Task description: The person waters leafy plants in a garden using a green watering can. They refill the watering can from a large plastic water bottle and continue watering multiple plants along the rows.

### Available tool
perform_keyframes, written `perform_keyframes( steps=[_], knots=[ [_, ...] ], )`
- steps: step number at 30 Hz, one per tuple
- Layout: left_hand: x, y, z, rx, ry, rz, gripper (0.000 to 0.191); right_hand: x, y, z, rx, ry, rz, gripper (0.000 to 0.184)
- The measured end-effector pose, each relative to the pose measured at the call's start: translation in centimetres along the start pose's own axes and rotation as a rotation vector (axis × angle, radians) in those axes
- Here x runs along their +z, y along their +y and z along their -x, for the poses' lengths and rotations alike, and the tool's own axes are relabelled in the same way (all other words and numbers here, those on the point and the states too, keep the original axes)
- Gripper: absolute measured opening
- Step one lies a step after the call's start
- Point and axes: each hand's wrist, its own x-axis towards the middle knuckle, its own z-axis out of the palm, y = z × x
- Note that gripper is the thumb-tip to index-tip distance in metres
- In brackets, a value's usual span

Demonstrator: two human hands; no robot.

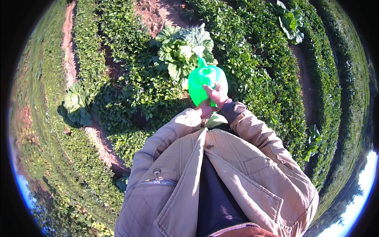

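Observation:
A bright green plastic watering can (pixel 195 81) is held out in front of me, its spout pointing away and a spray of water leaving the rose. The spray falls over a large leafy cabbage-like plant (pixel 174 57). My right hand (pixel 217 94) is closed around the can's handle on its upper part. My left hand (pixel 205 108) grips the near end of the can, just below and touching the right hand. The fingertips of the left hand are partly hidden by the can.
Dense rows of low green leafy plants (pixel 251 74) surround me. Another cabbage-like plant (pixel 75 99) stands at the left, one more (pixel 291 25) at the upper right. Bare soil strips (pixel 69 47) run between rows at the left.

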Motion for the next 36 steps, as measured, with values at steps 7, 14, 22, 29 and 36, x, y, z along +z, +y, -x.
perform_keyframes(
  steps=[7,14,22,29,36],
  knots=[
    [0.1,-3.5,-1.2,-0.003,-0.066,-0.069,0.078,-0.2,1.7,0.2,0.092,-0.102,-0.041,0.037],
    [-0.2,-3.6,1.6,0.023,0.035,-0.361,0.074,1.2,9.7,-1.1,0.139,-0.015,0.013,0.031],
    [-1.3,-10.8,2.6,-0.063,0.149,-0.288,0.059,4.3,7.0,2.4,0.273,-0.17,-0.088,0.032],
    [-1.3,-15.9,4.6,-0.072,0.104,-0.098,0.047,7.0,11.8,2.2,0.368,-0.355,-0.083,0.029],
    [-1.4,-18.0,6.6,-0.07,0.141,-0.021,0.043,9.6,12.2,3.4,0.319,-0.439,0.05,0.026]
  ],
)
